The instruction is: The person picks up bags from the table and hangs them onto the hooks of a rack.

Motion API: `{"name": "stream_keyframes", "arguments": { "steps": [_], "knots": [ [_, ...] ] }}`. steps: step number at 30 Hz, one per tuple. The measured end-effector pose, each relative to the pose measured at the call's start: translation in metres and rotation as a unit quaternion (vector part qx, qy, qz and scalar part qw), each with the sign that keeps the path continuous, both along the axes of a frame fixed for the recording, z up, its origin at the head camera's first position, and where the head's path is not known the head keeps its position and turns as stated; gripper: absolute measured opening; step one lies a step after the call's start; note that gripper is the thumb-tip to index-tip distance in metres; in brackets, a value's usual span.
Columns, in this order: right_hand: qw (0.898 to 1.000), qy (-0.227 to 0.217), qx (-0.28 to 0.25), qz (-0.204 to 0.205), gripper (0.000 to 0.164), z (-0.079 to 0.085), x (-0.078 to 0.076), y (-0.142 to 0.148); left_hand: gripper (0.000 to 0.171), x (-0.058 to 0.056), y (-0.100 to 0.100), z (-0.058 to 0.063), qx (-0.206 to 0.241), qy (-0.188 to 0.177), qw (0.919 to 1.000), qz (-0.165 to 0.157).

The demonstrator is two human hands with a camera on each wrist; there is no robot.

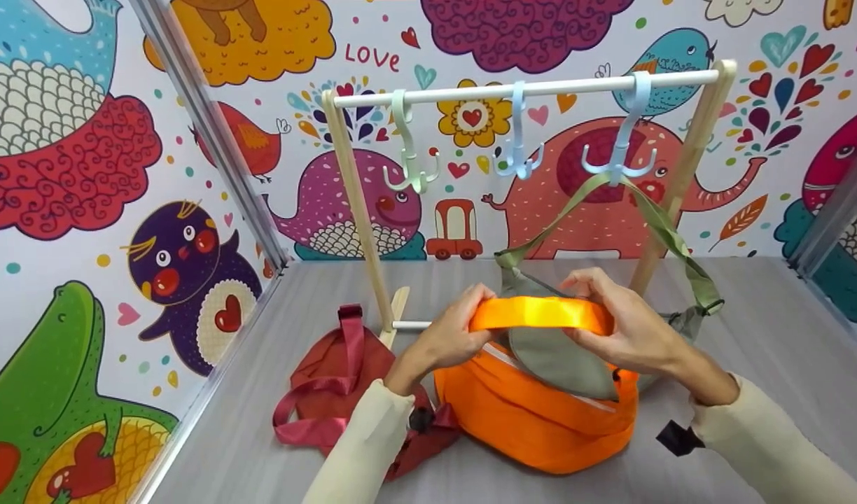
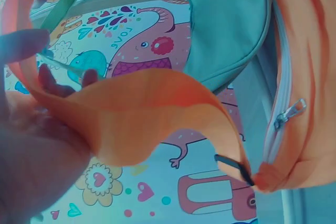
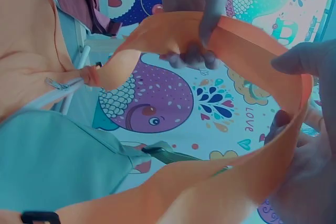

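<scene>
Holding the orange strap [image 1: 540, 313] on either side of its arch, pinched between thumb and fingers of the left hand [image 1: 451, 330] on the left, likewise of the right hand [image 1: 633, 327] on the right. Spread wide as a loop above the orange bag [image 1: 540, 427], at the near middle of the tabletop [image 1: 239, 420]. Cannot tell whether bearing full weight there or partly lifted.

Keep both grips level, to hold the loop round. Smooth the webbing with the thumbs before loading it: curls on the way down to the black slider [image 2: 234, 169] in the left wrist view, so likely to fold there under weight. Lift evenly, left and right together, to avoid tipping the bag sideways. Mind the green bag [image 1: 561, 353], just beside the orange bag's zipped edge, with a green strap [image 1: 561, 218] hung over the right blue hook [image 1: 624, 129]. Better to ease a little nearer first than to drag against it. For any raising, note the middle blue hook [image 1: 519, 140] and the left green hook [image 1: 408, 140], both without a strap. Clear the red backpack [image 1: 386, 357] at left, with loose loops liable to snag.
</scene>
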State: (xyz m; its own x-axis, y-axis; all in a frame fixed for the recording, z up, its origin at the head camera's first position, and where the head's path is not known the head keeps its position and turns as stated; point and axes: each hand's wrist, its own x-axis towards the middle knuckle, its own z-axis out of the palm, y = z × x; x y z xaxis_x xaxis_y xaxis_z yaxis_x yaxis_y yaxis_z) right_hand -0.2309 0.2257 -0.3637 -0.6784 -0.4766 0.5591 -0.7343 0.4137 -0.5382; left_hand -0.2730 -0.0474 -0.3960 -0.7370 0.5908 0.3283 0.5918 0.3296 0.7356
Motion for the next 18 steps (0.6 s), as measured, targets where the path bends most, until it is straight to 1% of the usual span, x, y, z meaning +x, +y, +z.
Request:
{"name": "stream_keyframes", "arguments": {
  "steps": [2, 5, 7, 10, 13, 18],
  "knots": [
    [1.0, 0.016, 0.001, -0.002, 0.051, 0.002, 0.0, 0.002, 0.024, 0.0, -0.001, 0.003, -0.008, 0.016, 0.9998, 0.009],
    [0.999, 0.048, -0.01, 0.005, 0.051, 0.004, 0.0, 0.003, 0.022, 0.0, -0.001, 0.009, -0.016, 0.029, 0.9993, 0.019],
    [0.997, 0.072, -0.022, 0.015, 0.051, 0.005, -0.002, 0.004, 0.022, 0.0, -0.002, 0.012, -0.02, 0.043, 0.9985, 0.026],
    [0.995, 0.089, -0.034, 0.034, 0.052, 0.007, -0.003, 0.005, 0.023, 0.0, -0.004, 0.018, -0.026, 0.056, 0.9976, 0.032],
    [0.994, 0.085, -0.052, 0.036, 0.05, 0.01, -0.003, 0.005, 0.022, 0.0, -0.007, 0.025, -0.019, 0.07, 0.9967, 0.037],
    [0.994, 0.039, -0.104, 0.023, 0.045, 0.018, 0.003, 0.004, 0.018, 0.001, -0.01, 0.037, 0.009, 0.086, 0.9951, 0.048]
  ]
}}
